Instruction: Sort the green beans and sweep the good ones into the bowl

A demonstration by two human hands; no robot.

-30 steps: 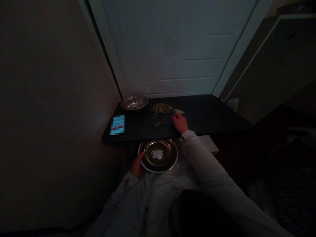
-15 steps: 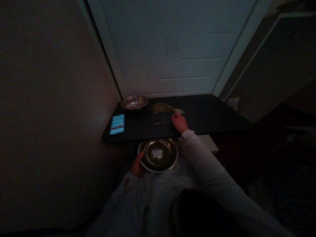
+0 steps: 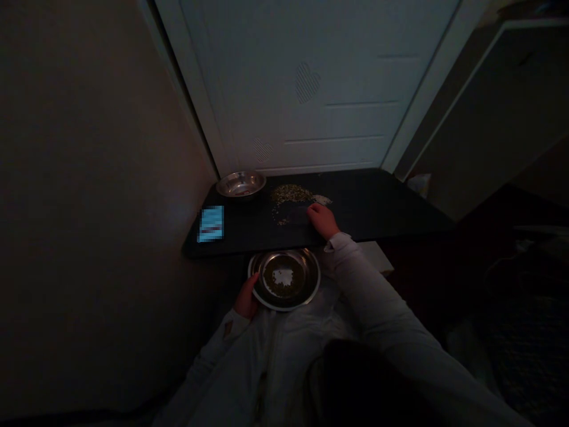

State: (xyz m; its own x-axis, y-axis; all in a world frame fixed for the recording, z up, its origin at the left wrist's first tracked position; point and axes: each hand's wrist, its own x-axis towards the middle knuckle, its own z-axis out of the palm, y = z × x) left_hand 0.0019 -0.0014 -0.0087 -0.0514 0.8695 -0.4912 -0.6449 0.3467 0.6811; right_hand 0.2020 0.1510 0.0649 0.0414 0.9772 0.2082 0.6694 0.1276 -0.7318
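My left hand grips the left rim of a steel bowl, thumb over the edge. Small green beans ring its bottom, around a bright bare patch. Over the dark table, my right hand is closed, fingertips pinching what looks like a thin see-through sheet, hard to make out in the dim light. Just beyond the sheet lies a mixed heap of green and pale grains. Beside it, near my knuckles, is a smaller whitish pile. Several loose grains lie left of the sheet.
A second steel bowl stands at the table's back left corner. In front of it lies a blue pixelated rectangle. The black table meets a white panelled door. A pale box sits below the table edge at right.
My right hand has shifted slightly left with the thin sheet, toward the loose grains. My left hand and the bowl it holds have stayed in place.
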